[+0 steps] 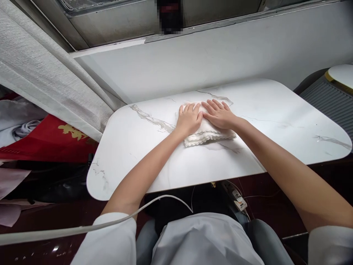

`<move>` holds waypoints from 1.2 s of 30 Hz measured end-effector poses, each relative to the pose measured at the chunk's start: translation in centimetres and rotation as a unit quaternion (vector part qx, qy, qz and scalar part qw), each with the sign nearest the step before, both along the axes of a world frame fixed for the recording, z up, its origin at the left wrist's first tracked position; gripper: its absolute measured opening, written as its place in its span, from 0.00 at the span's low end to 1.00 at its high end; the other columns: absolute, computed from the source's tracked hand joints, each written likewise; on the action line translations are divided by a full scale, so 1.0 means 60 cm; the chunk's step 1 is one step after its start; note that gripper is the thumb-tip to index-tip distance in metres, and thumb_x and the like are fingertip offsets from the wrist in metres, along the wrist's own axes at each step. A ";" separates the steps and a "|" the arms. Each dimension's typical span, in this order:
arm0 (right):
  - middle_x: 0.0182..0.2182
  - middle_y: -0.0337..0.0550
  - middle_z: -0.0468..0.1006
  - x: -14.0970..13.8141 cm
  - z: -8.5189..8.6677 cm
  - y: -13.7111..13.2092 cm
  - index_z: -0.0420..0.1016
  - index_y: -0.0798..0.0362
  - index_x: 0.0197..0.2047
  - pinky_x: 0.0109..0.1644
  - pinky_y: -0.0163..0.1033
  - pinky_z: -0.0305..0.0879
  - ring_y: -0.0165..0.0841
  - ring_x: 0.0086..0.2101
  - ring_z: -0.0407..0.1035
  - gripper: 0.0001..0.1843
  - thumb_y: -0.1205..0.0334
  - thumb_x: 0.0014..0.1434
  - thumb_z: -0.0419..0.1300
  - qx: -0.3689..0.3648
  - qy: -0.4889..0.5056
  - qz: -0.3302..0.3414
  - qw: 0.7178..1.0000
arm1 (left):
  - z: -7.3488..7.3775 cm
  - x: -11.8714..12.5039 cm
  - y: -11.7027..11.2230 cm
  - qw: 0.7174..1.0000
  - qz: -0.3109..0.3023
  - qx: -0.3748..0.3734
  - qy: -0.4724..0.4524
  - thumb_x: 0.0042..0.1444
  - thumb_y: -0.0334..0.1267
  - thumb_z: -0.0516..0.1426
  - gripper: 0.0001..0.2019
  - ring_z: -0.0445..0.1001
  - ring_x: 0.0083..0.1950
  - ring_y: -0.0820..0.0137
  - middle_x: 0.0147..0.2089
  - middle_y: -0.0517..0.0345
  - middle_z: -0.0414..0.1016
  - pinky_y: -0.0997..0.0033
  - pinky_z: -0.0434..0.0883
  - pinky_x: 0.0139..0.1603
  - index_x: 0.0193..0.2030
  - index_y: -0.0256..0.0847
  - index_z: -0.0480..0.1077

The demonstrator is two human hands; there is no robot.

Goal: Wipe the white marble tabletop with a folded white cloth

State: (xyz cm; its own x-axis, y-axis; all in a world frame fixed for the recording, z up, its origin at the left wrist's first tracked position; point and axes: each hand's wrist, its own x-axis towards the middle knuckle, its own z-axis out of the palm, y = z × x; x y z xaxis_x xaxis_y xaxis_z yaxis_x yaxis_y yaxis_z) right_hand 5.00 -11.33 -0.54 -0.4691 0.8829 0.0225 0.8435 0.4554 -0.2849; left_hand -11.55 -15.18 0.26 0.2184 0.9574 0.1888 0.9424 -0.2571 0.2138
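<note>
A folded white cloth [208, 135] with wavy edges, like a towel, lies on the white marble-patterned table [154, 154]. Its near edge shows several stacked layers. My left hand [189, 119] rests palm down on the cloth's left part, fingers spread and pointing away from me. On the upper right part lies my right hand [218, 113], also flat, with its fingers stretched out. The two thumbs nearly meet in the middle of the cloth. Neither hand grips it; both press or rest on top.
A pale curtain [49, 66] hangs at the left, beside a red cloth bag [46, 140]. Behind the table stands a white wall panel [193, 66]. A white cable [110, 222] crosses in front of me. Below the table edge sits a power strip [238, 200].
</note>
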 end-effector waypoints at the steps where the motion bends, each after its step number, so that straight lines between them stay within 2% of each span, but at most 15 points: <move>1: 0.73 0.47 0.50 -0.005 0.000 0.011 0.50 0.46 0.74 0.71 0.67 0.39 0.48 0.71 0.41 0.38 0.38 0.68 0.35 0.000 0.002 -0.010 1.000 | 0.000 -0.002 0.012 1.000 0.003 -0.001 -0.002 0.70 0.40 0.41 0.24 0.58 0.72 0.62 0.70 0.48 0.63 0.50 0.48 0.74 0.69 0.39 0.60; 8: 0.71 0.45 0.56 -0.023 -0.002 0.061 0.56 0.50 0.72 0.72 0.62 0.40 0.43 0.71 0.44 0.33 0.47 0.69 0.35 0.033 0.041 -0.061 0.997 | 0.000 -0.002 0.074 1.000 0.019 0.008 -0.013 0.70 0.40 0.42 0.23 0.60 0.71 0.62 0.69 0.47 0.66 0.51 0.49 0.73 0.68 0.40 0.62; 14: 0.69 0.48 0.61 -0.021 -0.006 0.095 0.61 0.52 0.69 0.70 0.62 0.45 0.46 0.68 0.50 0.31 0.51 0.69 0.38 0.085 0.045 -0.045 0.994 | -0.002 0.012 0.105 0.999 0.040 0.020 0.000 0.69 0.39 0.42 0.23 0.61 0.70 0.59 0.68 0.45 0.66 0.50 0.49 0.73 0.67 0.38 0.63; 18: 0.69 0.48 0.60 -0.010 0.001 0.111 0.59 0.53 0.70 0.71 0.59 0.44 0.45 0.69 0.49 0.32 0.52 0.69 0.37 0.072 0.022 -0.039 0.996 | 0.001 0.032 0.120 0.998 0.063 0.014 0.016 0.70 0.39 0.41 0.23 0.60 0.70 0.59 0.68 0.46 0.65 0.50 0.49 0.73 0.67 0.38 0.63; 22: 0.70 0.47 0.58 0.005 0.008 0.121 0.56 0.55 0.72 0.72 0.56 0.41 0.44 0.69 0.47 0.33 0.53 0.69 0.36 0.056 0.010 -0.055 0.997 | 0.002 0.045 0.142 0.999 0.049 0.006 0.015 0.70 0.39 0.40 0.23 0.60 0.70 0.60 0.69 0.49 0.65 0.51 0.49 0.74 0.66 0.41 0.63; 25: 0.69 0.49 0.60 0.012 0.008 0.131 0.58 0.55 0.71 0.71 0.57 0.42 0.45 0.69 0.49 0.32 0.53 0.69 0.37 0.059 0.022 -0.060 0.996 | 0.001 0.048 0.161 0.999 0.031 0.004 0.009 0.70 0.39 0.41 0.23 0.60 0.71 0.61 0.69 0.50 0.65 0.52 0.49 0.74 0.67 0.41 0.62; 30: 0.67 0.51 0.63 0.016 0.005 0.144 0.61 0.54 0.69 0.70 0.57 0.44 0.45 0.67 0.53 0.31 0.54 0.68 0.38 0.070 0.040 -0.064 0.995 | 0.004 0.047 0.184 1.000 0.015 -0.003 0.020 0.69 0.40 0.43 0.23 0.63 0.68 0.59 0.67 0.48 0.68 0.52 0.52 0.72 0.67 0.40 0.63; 36: 0.67 0.50 0.62 0.017 0.005 0.155 0.60 0.53 0.69 0.70 0.57 0.44 0.45 0.67 0.51 0.31 0.53 0.68 0.37 0.070 0.020 -0.077 0.994 | 0.006 0.048 0.199 0.999 0.011 -0.007 0.032 0.69 0.41 0.42 0.23 0.63 0.68 0.59 0.67 0.48 0.68 0.52 0.52 0.71 0.67 0.40 0.62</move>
State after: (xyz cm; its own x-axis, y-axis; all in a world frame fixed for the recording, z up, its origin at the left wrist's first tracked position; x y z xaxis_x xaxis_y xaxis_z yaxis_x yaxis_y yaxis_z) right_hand 6.00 -2.05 -0.26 -0.3243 0.9312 0.1665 0.8958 0.3589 -0.2620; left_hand -8.66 -3.23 0.60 0.2086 0.9645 0.1622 0.9596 -0.2339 0.1565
